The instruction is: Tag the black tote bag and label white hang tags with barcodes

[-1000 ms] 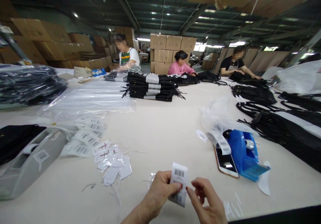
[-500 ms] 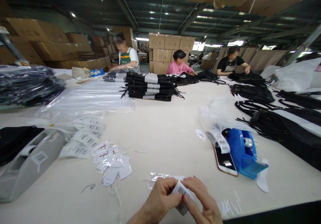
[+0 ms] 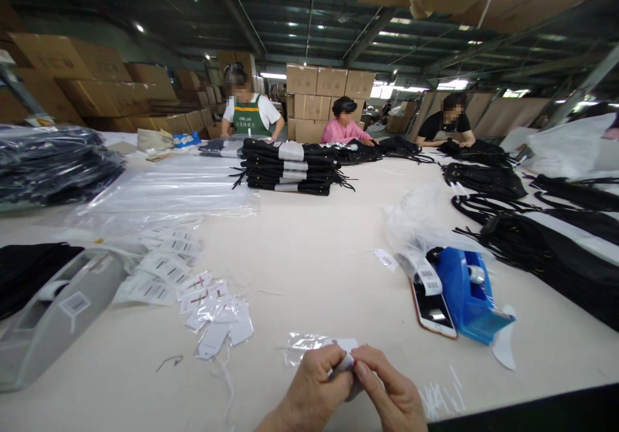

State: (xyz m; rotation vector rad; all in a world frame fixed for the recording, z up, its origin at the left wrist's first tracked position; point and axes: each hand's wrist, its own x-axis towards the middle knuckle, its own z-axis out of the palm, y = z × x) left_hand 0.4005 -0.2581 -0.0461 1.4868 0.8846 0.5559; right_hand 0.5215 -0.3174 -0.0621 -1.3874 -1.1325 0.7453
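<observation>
Near the front edge of the table, my left hand (image 3: 316,383) and my right hand (image 3: 387,380) meet, fingers pinched around a small white barcode label (image 3: 344,362). My fingers cover most of it. A tiny red spot shows at my right fingertips; I cannot tell what it is. Just behind my hands lies a small clear plastic bag (image 3: 304,345) with a white piece beside it. To the left, white hang tags (image 3: 215,335) lie in a loose pile, with barcode stickers (image 3: 162,267) behind them.
A grey tape dispenser (image 3: 58,319) stands left. On the right are a blue tape dispenser (image 3: 467,300) and a phone (image 3: 435,313). Banded black goods (image 3: 290,171) are stacked behind, beside clear plastic sleeves (image 3: 178,187). Several co-workers, one in a green apron (image 3: 251,119), are across the table.
My fingers have closed further over the label, so its barcode no longer shows. Across the table, the co-worker in the green apron has turned to face forward.
</observation>
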